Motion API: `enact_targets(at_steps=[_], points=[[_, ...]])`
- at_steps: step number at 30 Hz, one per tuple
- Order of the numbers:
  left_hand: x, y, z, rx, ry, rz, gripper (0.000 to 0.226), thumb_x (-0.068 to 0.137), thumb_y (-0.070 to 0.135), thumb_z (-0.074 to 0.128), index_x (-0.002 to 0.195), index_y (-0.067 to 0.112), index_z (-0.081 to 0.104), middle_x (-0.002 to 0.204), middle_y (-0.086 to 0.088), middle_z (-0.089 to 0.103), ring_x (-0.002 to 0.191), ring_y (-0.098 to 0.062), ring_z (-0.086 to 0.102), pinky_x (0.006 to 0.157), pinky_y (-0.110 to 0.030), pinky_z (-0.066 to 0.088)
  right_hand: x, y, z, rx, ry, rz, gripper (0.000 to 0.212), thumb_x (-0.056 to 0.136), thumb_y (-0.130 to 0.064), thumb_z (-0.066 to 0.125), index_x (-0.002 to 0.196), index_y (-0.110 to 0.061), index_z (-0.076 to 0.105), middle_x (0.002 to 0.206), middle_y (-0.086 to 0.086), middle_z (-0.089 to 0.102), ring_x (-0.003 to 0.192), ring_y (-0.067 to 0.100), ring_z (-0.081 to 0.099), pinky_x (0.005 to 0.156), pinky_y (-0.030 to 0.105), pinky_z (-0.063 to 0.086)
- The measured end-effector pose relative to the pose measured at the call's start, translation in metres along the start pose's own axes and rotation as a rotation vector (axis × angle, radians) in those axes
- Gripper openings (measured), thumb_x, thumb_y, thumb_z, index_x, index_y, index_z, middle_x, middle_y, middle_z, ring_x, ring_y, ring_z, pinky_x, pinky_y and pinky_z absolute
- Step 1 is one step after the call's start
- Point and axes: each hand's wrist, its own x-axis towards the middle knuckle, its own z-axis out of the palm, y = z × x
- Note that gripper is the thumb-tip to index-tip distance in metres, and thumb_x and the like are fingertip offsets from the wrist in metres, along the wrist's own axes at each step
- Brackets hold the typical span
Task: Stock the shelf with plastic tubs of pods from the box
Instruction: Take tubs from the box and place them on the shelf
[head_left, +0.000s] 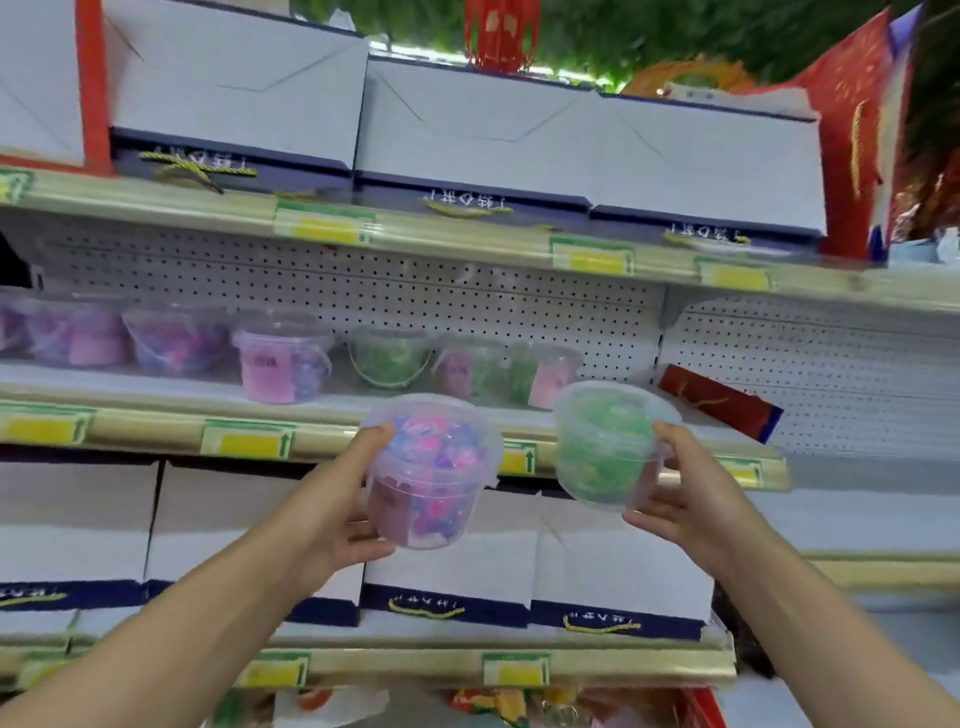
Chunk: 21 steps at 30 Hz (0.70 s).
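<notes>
I see the left hand (332, 499) with thumb and fingers curled round a clear plastic tub of pink and purple pods (431, 470), held in front of the middle shelf's gold front edge (156, 427). The right hand (680, 493) grips a clear plastic tub of green pods (605, 447), tilted, near that edge's right end. Blurred, seemingly similar tubs (283, 364) line the shelf behind.
</notes>
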Motion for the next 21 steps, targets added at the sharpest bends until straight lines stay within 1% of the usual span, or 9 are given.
enact_targets(at_steps=[3,5,7,10,12,13,15,17,21], points=[[0.016,0.015,0.018,-0.008,0.002,0.025,0.036,0.083,0.051,0.057,0.098,0.018,0.055,0.093,-0.015,0.063,0.086,-0.029,0.062,0.083,-0.043,0.051,0.031,-0.022,0.001,-0.012,0.047,-0.039,0.032,0.089,-0.046,0.052,0.105,-0.019,0.053,0.125,0.014,0.053,0.102,0.034,0.06,0.08,0.043,0.054],[0.028,0.023,0.032,-0.024,-0.004,0.047,0.037,0.085,0.049,0.056,0.103,0.017,0.054,0.09,-0.013,0.061,0.082,-0.027,0.061,0.081,-0.042,0.052,0.055,-0.037,0.0,-0.03,0.093,-0.05,0.046,0.088,-0.045,0.054,0.118,-0.011,0.053,0.134,0.015,0.05,0.111,0.036,0.057,0.081,0.047,0.054],[0.04,0.03,0.045,-0.02,-0.008,0.052,0.041,0.085,0.049,0.056,0.112,0.018,0.052,0.088,-0.011,0.06,0.079,-0.025,0.06,0.077,-0.04,0.052,0.078,-0.049,0.0,-0.075,0.132,-0.044,0.061,0.088,-0.043,0.054,0.13,0.001,0.047,0.139,0.02,0.044,0.119,0.041,0.051,0.092,0.055,0.048],[0.055,0.034,0.058,0.007,-0.006,0.051,0.042,0.085,0.051,0.055,0.112,0.019,0.052,0.09,-0.011,0.062,0.081,-0.025,0.061,0.078,-0.039,0.052,0.109,-0.058,0.002,-0.076,0.151,-0.012,0.054,0.09,-0.038,0.054,0.125,0.003,0.051,0.133,0.02,0.049,0.119,0.036,0.05,0.098,0.053,0.045],[0.063,0.035,0.064,0.017,-0.003,0.053,0.037,0.086,0.05,0.055,0.105,0.018,0.053,0.091,-0.012,0.062,0.082,-0.027,0.062,0.08,-0.04,0.051,0.126,-0.059,0.007,-0.061,0.146,0.01,0.049,0.088,-0.042,0.058,0.117,-0.003,0.054,0.121,0.014,0.058,0.113,0.035,0.055,0.093,0.049,0.049],[0.066,0.035,0.066,0.019,0.001,0.055,0.036,0.086,0.05,0.055,0.103,0.018,0.052,0.09,-0.013,0.062,0.081,-0.027,0.062,0.078,-0.04,0.052,0.138,-0.057,0.008,-0.089,0.153,0.005,0.053,0.086,-0.045,0.059,0.12,-0.004,0.051,0.122,0.015,0.058,0.11,0.036,0.057,0.091,0.047,0.05],[0.071,0.035,0.068,0.021,0.011,0.057,0.037,0.085,0.05,0.056,0.101,0.017,0.052,0.089,-0.014,0.062,0.079,-0.028,0.062,0.075,-0.039,0.052,0.154,-0.051,0.008,-0.236,0.196,-0.026,0.068,0.089,-0.045,0.055,0.135,-0.001,0.033,0.129,0.018,0.052,0.114,0.035,0.054,0.096,0.043,0.046],[0.076,0.034,0.07,0.018,0.015,0.056,0.039,0.085,0.05,0.056,0.106,0.017,0.051,0.092,-0.014,0.063,0.082,-0.029,0.063,0.078,-0.04,0.053,0.16,-0.044,0.006,-0.465,0.216,-0.104,0.073,0.092,-0.034,0.054,0.144,-0.002,0.014,0.136,0.02,0.043,0.12,0.037,0.047,0.097,0.041,0.04],[0.082,0.033,0.072,0.028,0.016,0.062,0.036,0.085,0.051,0.055,0.103,0.02,0.053,0.094,-0.013,0.064,0.086,-0.029,0.064,0.085,-0.042,0.052,0.166,-0.023,0.002,-0.933,0.27,-0.382,0.075,0.084,-0.012,0.063,0.142,-0.016,0.016,0.136,0.025,0.026,0.099,0.044,0.055,0.084,0.043,0.048]])
